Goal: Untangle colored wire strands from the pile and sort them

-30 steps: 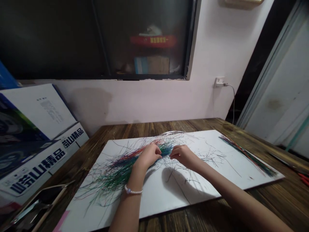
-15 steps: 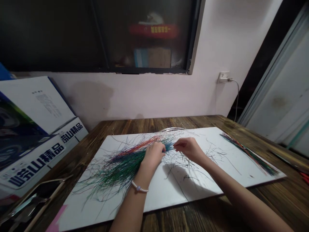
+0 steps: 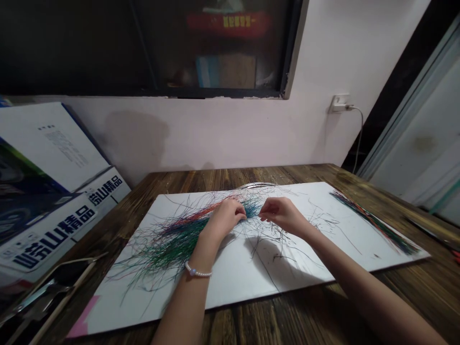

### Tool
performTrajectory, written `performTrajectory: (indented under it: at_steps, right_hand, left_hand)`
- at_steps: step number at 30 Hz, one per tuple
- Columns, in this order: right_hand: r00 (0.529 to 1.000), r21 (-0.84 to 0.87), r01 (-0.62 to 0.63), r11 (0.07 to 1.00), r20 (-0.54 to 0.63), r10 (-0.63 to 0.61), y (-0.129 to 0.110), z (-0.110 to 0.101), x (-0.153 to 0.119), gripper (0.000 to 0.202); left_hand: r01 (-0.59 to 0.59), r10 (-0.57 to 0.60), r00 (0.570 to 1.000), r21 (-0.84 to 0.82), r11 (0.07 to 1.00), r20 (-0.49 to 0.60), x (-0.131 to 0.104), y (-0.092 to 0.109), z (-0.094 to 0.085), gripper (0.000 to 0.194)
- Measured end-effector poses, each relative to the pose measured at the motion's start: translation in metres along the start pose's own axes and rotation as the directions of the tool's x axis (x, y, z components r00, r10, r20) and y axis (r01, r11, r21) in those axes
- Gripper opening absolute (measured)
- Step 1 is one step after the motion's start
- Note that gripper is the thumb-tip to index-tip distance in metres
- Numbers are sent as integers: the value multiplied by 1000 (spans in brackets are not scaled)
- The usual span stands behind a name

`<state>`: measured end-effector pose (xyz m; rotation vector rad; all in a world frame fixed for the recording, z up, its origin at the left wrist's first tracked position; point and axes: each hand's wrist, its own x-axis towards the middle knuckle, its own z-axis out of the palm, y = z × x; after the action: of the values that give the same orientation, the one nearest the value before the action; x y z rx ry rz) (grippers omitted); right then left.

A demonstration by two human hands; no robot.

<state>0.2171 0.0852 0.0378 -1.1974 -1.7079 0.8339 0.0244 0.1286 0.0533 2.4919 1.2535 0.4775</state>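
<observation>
A loose bundle of thin coloured strands (image 3: 179, 247), green, blue and orange-red, fans out across the left half of a white board (image 3: 237, 292). My left hand (image 3: 226, 215) lies over the bundle's right end, its fingers curled and closed on blue strands there. It wears a beaded bracelet (image 3: 197, 271) at the wrist. Just to its right, my right hand (image 3: 280, 213) is closed in a pinch near the blue strand tips. Whatever sits between those fingertips is too fine to make out. Dark loose strands (image 3: 283, 258) are scattered beneath and around the right hand.
A neat row of coloured strands (image 3: 373, 223) lies along the board's right edge. Behind the board is a shiny round rim (image 3: 258, 185). Printed boxes (image 3: 53, 235) and a tray of tools (image 3: 46, 302) stand left on the wooden table (image 3: 201, 179). A dark blade-like tool (image 3: 427, 232) lies at right.
The left hand has shifted slightly, its thumb and fingers now curving more openly into view at the blue strands. The right hand stays pinched beside it. The camera view has tilted a little.
</observation>
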Motion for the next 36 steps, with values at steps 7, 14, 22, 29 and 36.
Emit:
performTrajectory:
  at_steps: [7,14,22,29,36]
  right_hand:
    - [990,43,99,994,-107,-94,-1,3,0,8]
    - [957,11,189,982,-226,-181,-3,4,-2,9]
    - [938,-12,224,974,-267,-219,-4,4,-2,9]
    - [944,49,220,974,-260,-200,-5,5,-3,16]
    - [926,4,249,969,-294,-237,-10,4,-6,15]
  left_hand:
    - [-45,26,992,-148,988,-127,-1,4,-6,10]
    - [-48,17,993,-262,964,-119,1,11,-4,12]
    - [-21,-19,994,-346,938,-112,3,22,0,22]
    - [-13,-20,995,-334,943,-96,2,23,-1,21]
    - [-3,-21,997,-299,954,-77,2,26,-1,21]
